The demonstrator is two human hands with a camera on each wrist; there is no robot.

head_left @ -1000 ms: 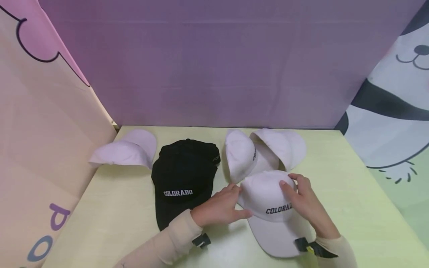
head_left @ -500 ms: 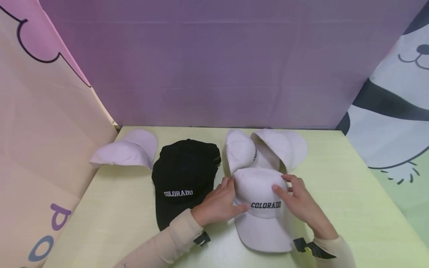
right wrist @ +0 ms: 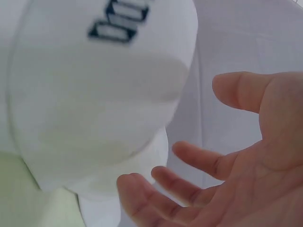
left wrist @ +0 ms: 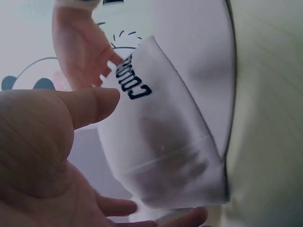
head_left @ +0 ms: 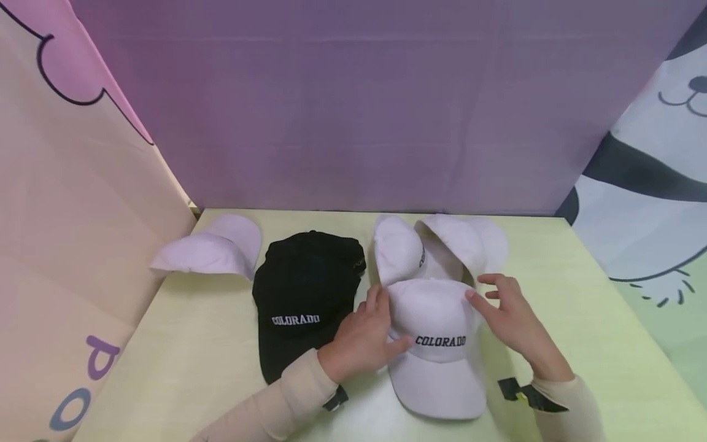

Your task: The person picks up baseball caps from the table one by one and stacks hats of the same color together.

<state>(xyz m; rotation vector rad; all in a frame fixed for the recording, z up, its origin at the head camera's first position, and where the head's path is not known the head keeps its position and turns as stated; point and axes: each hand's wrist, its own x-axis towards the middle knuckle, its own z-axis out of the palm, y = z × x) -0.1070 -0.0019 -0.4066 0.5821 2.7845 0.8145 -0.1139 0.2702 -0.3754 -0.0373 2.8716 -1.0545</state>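
Note:
A white baseball cap (head_left: pixel 433 319) with COLORADO in dark letters sits on the table, its brim toward me. At its left side is my left hand (head_left: pixel 361 341), fingers relaxed and thumb over the front of the crown. In the left wrist view that hand's thumb (left wrist: pixel 97 106) stands off the fabric and its fingertips lie by the cap's lower edge. My right hand (head_left: pixel 513 316) is at the cap's right side with fingers spread; the right wrist view shows a gap between its thumb (right wrist: pixel 241 90) and the crown (right wrist: pixel 104 94). Neither hand grips the cap.
Behind it, a white cap (head_left: pixel 394 248) stands on its side beside another white cap (head_left: pixel 469 245). A black COLORADO cap (head_left: pixel 309 288) lies left of my left hand, partly under the forearm. A pale pinkish cap (head_left: pixel 212 248) is at the far left. Purple cloth (head_left: pixel 353 110) hangs behind the table (head_left: pixel 585 344).
The front white cap has shifted left and turned so its brim faces me more squarely. My right hand has since moved off it to the right; the left has stayed nearly in place.

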